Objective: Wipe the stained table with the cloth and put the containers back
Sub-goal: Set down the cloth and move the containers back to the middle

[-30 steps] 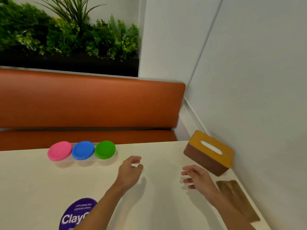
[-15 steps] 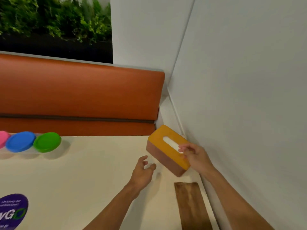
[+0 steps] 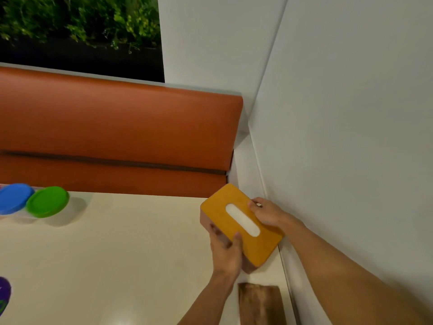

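Left hand (image 3: 225, 252): curled round the near long side of the tissue box (image 3: 264, 240), thumb laid on its orange top.
Right hand (image 3: 267, 213): clasped over the far long side, by the wall (image 3: 351, 137).
Tissue box: held between both hands at the table's (image 3: 128, 254) far right corner; white tissue seen in the slot.
Containers: green-lidded container (image 3: 48, 201) touching the blue-lidded container (image 3: 14, 198) at the far left edge, well apart from the hands.
Contents: lids closed, cannot be told.
Wooden board (image 3: 260, 303): flat, just nearer than the box.
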`<action>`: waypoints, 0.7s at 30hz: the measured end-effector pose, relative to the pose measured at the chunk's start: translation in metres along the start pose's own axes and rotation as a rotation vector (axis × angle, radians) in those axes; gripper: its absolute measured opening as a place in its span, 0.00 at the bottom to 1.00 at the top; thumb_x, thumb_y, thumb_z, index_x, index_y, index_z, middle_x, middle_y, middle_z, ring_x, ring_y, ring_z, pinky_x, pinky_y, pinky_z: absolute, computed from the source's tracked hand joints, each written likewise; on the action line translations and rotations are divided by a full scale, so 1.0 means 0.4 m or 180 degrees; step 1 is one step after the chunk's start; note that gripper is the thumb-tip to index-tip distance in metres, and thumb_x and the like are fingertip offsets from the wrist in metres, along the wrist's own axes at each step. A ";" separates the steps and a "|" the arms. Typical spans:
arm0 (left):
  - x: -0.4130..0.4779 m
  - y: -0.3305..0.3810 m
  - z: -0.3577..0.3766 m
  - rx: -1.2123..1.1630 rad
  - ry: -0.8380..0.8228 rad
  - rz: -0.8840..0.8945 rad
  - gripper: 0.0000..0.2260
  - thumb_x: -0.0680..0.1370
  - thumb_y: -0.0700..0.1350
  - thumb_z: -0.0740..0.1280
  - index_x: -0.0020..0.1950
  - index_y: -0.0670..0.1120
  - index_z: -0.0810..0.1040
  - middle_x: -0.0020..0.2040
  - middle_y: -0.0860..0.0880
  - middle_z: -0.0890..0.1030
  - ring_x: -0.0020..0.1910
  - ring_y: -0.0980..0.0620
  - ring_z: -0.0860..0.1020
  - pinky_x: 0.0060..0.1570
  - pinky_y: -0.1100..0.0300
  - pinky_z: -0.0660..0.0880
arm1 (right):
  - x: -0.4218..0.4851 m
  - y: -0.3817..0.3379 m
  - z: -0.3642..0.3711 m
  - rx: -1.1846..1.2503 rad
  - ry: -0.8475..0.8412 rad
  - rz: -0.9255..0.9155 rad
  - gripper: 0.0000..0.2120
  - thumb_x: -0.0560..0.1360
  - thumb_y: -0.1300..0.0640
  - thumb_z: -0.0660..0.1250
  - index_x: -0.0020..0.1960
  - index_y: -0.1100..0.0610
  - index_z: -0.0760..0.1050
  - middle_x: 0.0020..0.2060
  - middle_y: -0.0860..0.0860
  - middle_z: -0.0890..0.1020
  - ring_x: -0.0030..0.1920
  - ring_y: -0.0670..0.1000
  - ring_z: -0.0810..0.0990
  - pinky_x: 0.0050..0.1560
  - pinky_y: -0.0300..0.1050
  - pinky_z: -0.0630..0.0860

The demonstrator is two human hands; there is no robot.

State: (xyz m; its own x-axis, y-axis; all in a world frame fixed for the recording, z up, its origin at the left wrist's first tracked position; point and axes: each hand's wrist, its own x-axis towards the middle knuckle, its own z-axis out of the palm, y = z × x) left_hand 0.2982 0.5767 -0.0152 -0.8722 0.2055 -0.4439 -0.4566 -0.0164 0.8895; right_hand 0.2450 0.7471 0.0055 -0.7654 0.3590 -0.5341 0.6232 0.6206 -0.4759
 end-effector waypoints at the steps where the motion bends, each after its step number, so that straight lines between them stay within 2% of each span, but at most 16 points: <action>1: 0.008 -0.006 0.011 -0.0037 0.0041 -0.0018 0.37 0.79 0.50 0.66 0.78 0.56 0.44 0.72 0.56 0.64 0.71 0.51 0.66 0.69 0.49 0.67 | 0.012 0.004 -0.005 -0.0014 -0.0173 0.0066 0.26 0.80 0.37 0.51 0.72 0.49 0.65 0.70 0.53 0.71 0.67 0.56 0.71 0.67 0.51 0.68; 5: 0.031 -0.015 0.027 0.0061 0.0046 -0.0054 0.37 0.79 0.54 0.63 0.78 0.59 0.40 0.77 0.56 0.59 0.73 0.49 0.64 0.69 0.46 0.67 | 0.036 0.020 -0.017 0.0075 -0.0415 0.0121 0.31 0.78 0.32 0.47 0.75 0.47 0.61 0.72 0.51 0.69 0.69 0.57 0.70 0.69 0.55 0.65; 8: 0.066 -0.029 0.010 0.0257 -0.0043 -0.0140 0.36 0.76 0.62 0.63 0.75 0.69 0.42 0.76 0.57 0.62 0.71 0.45 0.68 0.64 0.41 0.72 | 0.046 0.028 -0.014 0.0167 -0.0349 0.0121 0.31 0.78 0.32 0.47 0.75 0.47 0.61 0.72 0.51 0.69 0.69 0.56 0.69 0.70 0.56 0.65; 13: 0.107 0.031 -0.020 0.0602 -0.0210 0.0026 0.33 0.76 0.61 0.62 0.74 0.71 0.45 0.66 0.60 0.67 0.67 0.46 0.71 0.64 0.41 0.72 | 0.036 0.035 -0.018 0.0544 -0.0183 0.0030 0.29 0.78 0.33 0.48 0.73 0.47 0.64 0.69 0.51 0.72 0.65 0.55 0.73 0.66 0.53 0.69; 16: 0.137 0.084 -0.040 0.0693 -0.0362 0.0055 0.30 0.80 0.56 0.61 0.76 0.68 0.47 0.59 0.63 0.72 0.58 0.50 0.74 0.62 0.43 0.73 | 0.020 0.037 -0.017 0.0851 -0.0102 -0.0021 0.28 0.77 0.33 0.50 0.71 0.46 0.67 0.65 0.51 0.76 0.61 0.55 0.76 0.63 0.55 0.73; 17: 0.148 0.100 -0.048 0.0738 -0.0400 -0.0010 0.28 0.81 0.54 0.60 0.76 0.65 0.48 0.60 0.61 0.73 0.58 0.50 0.74 0.62 0.43 0.73 | 0.012 0.036 -0.012 0.0980 -0.0114 -0.0008 0.27 0.77 0.33 0.51 0.70 0.46 0.67 0.64 0.51 0.76 0.60 0.55 0.77 0.61 0.57 0.75; 21: 0.183 0.137 -0.091 0.1119 -0.0548 -0.0163 0.26 0.82 0.56 0.56 0.78 0.60 0.48 0.74 0.52 0.67 0.68 0.44 0.69 0.67 0.43 0.68 | -0.028 0.019 0.014 0.1278 -0.0063 0.0050 0.25 0.78 0.35 0.52 0.70 0.46 0.67 0.62 0.50 0.77 0.58 0.56 0.78 0.52 0.59 0.80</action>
State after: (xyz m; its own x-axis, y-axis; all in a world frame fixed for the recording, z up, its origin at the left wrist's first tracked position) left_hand 0.2027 0.5553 -0.0028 -0.7940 0.3591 -0.4906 -0.3847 0.3281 0.8628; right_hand 0.2591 0.7439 0.0041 -0.7545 0.3504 -0.5550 0.6510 0.2920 -0.7007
